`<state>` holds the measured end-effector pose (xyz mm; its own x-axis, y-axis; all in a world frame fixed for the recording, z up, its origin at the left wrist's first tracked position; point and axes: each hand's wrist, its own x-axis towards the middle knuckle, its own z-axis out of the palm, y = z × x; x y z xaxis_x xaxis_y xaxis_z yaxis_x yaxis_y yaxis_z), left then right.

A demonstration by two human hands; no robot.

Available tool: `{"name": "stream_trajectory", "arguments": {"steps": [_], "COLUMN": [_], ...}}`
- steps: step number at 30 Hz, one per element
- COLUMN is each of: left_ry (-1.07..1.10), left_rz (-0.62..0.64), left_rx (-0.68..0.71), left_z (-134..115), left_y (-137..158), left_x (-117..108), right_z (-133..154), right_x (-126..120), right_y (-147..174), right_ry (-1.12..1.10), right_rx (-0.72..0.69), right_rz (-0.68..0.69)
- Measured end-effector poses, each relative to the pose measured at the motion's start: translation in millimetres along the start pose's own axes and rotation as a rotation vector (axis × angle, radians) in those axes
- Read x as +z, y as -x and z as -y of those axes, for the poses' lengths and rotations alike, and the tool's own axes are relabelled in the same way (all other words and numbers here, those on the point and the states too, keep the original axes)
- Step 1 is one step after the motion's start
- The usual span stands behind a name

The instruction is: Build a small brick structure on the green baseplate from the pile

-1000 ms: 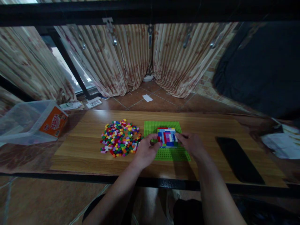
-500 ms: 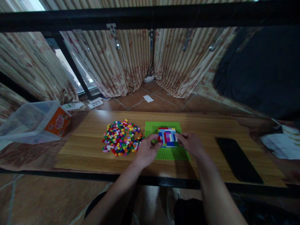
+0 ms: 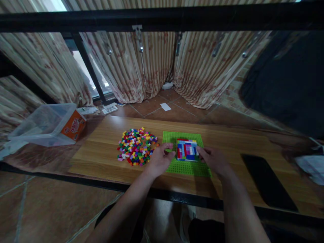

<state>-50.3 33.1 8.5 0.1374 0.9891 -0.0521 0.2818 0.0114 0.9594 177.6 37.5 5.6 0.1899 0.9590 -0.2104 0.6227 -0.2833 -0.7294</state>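
Note:
A flat, multicoloured build of toy bricks point(image 3: 187, 150) lies on a green studded baseplate point(image 3: 184, 169). My right hand point(image 3: 211, 158) is at the build's right edge, thumb and fingertips closed against it; the underside of that grip is hidden. My left hand point(image 3: 161, 159) hovers over the baseplate's left edge, its thumb and fingers apart with nothing visible between them. A gap separates it from the build's left side. Close to the left of this hand spreads a heap of loose coloured bricks point(image 3: 136, 146).
Everything stands on a low wooden tabletop point(image 3: 98, 148) with a dark front edge. A black flat slab point(image 3: 268, 182) lies at the right. Beyond the left end is a clear plastic bin point(image 3: 48, 125) with an orange label. Striped curtains point(image 3: 121, 67) hang behind.
My left hand has let go of the build's left side and opened. My right hand stays at the right edge. The camera has turned slightly, so the scene sits further right.

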Motion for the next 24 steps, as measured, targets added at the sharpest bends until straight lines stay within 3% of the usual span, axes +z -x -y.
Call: {"name": "stream_trajectory", "arguments": {"steps": [9,13,16,20,24], "left_ry": [-0.091,-0.345,-0.592,-0.842,-0.946], "left_rz": [-0.127,-0.285,-0.38,-0.362,-0.329], "left_rx": [0.125,0.104,0.013,-0.059,0.049], "left_z": [11,10,7,10,19], "left_y": [-7,-6,-5,-3,-5], "left_x": [-38,-61,-80,-94,-91], "right_z": [-4,-5,-6,-7,-6], "right_x": [3,8,10,9,8], "right_y": [0,3,4,2,1], "right_ry": [0.219,0.305,0.323,0.291,0.277], "right_rx": [-0.029,-0.077,-0.089,-0.094,-0.089], "right_rz": [-0.015,-0.08,-0.105,-0.09,-0.079]}}
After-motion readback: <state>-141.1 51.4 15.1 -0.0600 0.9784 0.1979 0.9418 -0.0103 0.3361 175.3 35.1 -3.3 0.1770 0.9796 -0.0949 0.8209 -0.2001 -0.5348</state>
